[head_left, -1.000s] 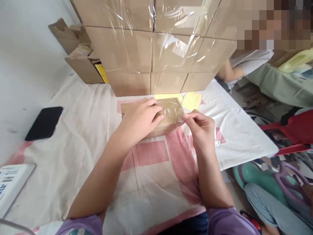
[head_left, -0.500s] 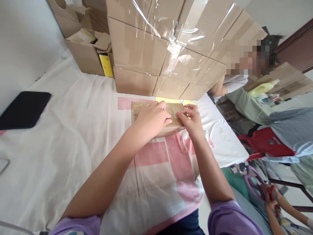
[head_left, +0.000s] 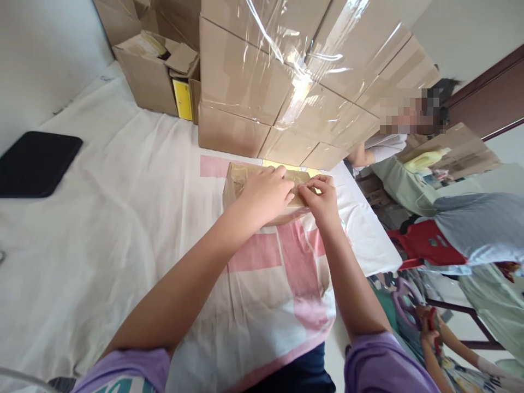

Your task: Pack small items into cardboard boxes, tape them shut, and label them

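Note:
A small cardboard box [head_left: 234,179] with a shiny clear covering lies on the cloth-covered table in front of me. My left hand [head_left: 268,191] rests across its top, palm down with fingers stretched out and slightly bent. At the box's right end, my right hand [head_left: 323,201] has thumb and index finger pinched together on a bit of clear plastic film [head_left: 298,177]. The fingertips of both hands are close but apart. Much of the box top is hidden under my left hand.
Behind the box stands a tall stack of cartons [head_left: 241,71] in clear wrap. An opened carton [head_left: 151,82] stands at back left, and a black flat object [head_left: 41,164] lies far left. People sit to the right, near a red chair [head_left: 434,243].
My view has shifted slightly. My left hand has slid a little to the right along the box top, closer to the right hand, which keeps its pinch.

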`<act>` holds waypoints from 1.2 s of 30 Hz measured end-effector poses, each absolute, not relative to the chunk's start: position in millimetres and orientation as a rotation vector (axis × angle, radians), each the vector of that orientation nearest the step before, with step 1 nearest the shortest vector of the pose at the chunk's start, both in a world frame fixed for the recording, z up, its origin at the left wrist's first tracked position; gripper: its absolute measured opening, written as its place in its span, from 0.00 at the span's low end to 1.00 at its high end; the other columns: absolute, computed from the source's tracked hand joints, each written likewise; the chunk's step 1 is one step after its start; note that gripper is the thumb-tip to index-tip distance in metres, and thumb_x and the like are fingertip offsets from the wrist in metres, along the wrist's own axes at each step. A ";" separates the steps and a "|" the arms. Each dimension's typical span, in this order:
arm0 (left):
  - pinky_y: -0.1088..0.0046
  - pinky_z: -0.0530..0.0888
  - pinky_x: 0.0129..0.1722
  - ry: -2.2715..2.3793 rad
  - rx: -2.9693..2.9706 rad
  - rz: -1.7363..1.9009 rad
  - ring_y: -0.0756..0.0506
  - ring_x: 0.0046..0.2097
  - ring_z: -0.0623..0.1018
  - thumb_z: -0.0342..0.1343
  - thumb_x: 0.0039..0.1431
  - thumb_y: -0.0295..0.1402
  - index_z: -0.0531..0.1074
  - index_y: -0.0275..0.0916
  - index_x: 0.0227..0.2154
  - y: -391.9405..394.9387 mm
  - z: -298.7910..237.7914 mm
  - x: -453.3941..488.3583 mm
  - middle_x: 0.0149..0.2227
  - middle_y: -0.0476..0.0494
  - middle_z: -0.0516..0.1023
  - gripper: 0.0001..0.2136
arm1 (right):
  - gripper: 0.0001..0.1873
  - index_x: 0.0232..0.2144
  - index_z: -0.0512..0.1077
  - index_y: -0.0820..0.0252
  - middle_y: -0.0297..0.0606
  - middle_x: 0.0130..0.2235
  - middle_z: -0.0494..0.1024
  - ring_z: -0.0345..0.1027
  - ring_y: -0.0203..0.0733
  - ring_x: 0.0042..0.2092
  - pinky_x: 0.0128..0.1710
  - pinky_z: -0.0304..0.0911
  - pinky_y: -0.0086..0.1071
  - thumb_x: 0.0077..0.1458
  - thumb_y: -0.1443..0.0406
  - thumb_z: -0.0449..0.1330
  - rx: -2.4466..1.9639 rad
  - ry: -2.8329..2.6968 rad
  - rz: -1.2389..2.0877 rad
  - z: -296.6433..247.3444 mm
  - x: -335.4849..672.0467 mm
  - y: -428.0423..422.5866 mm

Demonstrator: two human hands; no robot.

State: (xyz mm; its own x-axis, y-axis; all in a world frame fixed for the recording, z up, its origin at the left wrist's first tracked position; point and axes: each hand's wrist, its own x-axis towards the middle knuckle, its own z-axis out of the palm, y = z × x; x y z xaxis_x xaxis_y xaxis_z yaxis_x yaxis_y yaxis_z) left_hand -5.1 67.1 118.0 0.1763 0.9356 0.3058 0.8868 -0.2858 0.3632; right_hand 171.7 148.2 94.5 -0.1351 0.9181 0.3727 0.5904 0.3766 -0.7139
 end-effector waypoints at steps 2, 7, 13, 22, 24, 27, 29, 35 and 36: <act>0.62 0.70 0.47 1.812 2.323 0.747 0.39 0.47 0.76 0.46 0.71 0.29 0.80 0.38 0.37 67.7 116.5 -4.9 0.43 0.39 0.75 0.16 | 0.07 0.21 0.75 0.56 0.39 0.44 0.68 0.64 0.49 0.55 0.64 0.57 0.47 0.48 0.62 0.67 -1.332 -1.855 0.504 97.1 170.2 149.2; 0.63 0.71 0.45 1.813 2.312 0.770 0.39 0.48 0.77 0.46 0.72 0.32 0.79 0.38 0.41 69.8 113.8 -6.2 0.46 0.39 0.75 0.14 | 0.07 0.23 0.75 0.57 0.37 0.43 0.64 0.63 0.47 0.54 0.65 0.55 0.44 0.46 0.61 0.68 -1.412 -1.918 0.523 106.5 167.8 151.2; 0.62 0.72 0.44 1.831 2.272 0.701 0.37 0.50 0.77 0.46 0.73 0.34 0.78 0.38 0.45 69.4 116.2 -6.6 0.50 0.37 0.76 0.15 | 0.20 0.30 0.69 0.55 0.35 0.44 0.66 0.63 0.46 0.49 0.54 0.63 0.41 0.40 0.54 0.72 -1.575 -1.848 0.598 100.0 176.5 160.0; 0.61 0.72 0.45 1.796 2.297 0.753 0.38 0.48 0.77 0.46 0.72 0.35 0.78 0.37 0.42 71.2 114.0 -8.5 0.49 0.37 0.76 0.15 | 0.17 0.29 0.70 0.54 0.34 0.31 0.72 0.65 0.43 0.36 0.35 0.60 0.34 0.47 0.49 0.66 -1.362 -1.707 0.834 104.0 183.6 150.2; 0.62 0.71 0.45 1.775 2.289 0.767 0.39 0.48 0.77 0.46 0.72 0.34 0.79 0.38 0.41 70.8 115.3 -8.8 0.48 0.38 0.76 0.15 | 0.17 0.28 0.72 0.55 0.32 0.29 0.72 0.64 0.40 0.34 0.34 0.59 0.33 0.46 0.49 0.66 -1.317 -1.671 0.931 110.0 184.0 146.8; 0.61 0.70 0.46 1.764 2.270 0.733 0.39 0.47 0.76 0.46 0.71 0.33 0.78 0.39 0.36 69.6 118.4 -9.0 0.45 0.39 0.75 0.15 | 0.16 0.24 0.73 0.56 0.31 0.27 0.72 0.63 0.38 0.33 0.34 0.57 0.32 0.44 0.51 0.69 -1.305 -1.727 1.011 117.0 182.3 143.5; 0.62 0.70 0.45 1.761 2.261 0.701 0.39 0.46 0.76 0.45 0.71 0.32 0.78 0.39 0.32 68.9 119.6 -9.1 0.44 0.39 0.75 0.16 | 0.16 0.21 0.73 0.58 0.31 0.25 0.70 0.61 0.37 0.31 0.33 0.55 0.33 0.42 0.52 0.69 -1.331 -1.795 1.031 119.8 179.9 142.8; 0.63 0.69 0.39 1.766 2.292 0.727 0.38 0.45 0.77 0.47 0.70 0.30 0.75 0.38 0.35 68.7 117.3 -8.5 0.44 0.38 0.76 0.12 | 0.18 0.16 0.70 0.59 0.27 0.19 0.61 0.51 0.33 0.26 0.28 0.46 0.33 0.43 0.53 0.68 -1.443 -1.910 0.963 125.3 173.5 146.1; 0.63 0.69 0.39 1.780 2.292 0.739 0.38 0.46 0.77 0.48 0.69 0.31 0.74 0.38 0.38 68.6 117.2 -8.3 0.44 0.37 0.77 0.10 | 0.18 0.15 0.69 0.59 0.27 0.18 0.60 0.51 0.33 0.26 0.28 0.45 0.33 0.43 0.53 0.67 -1.462 -1.919 0.950 126.1 172.5 146.5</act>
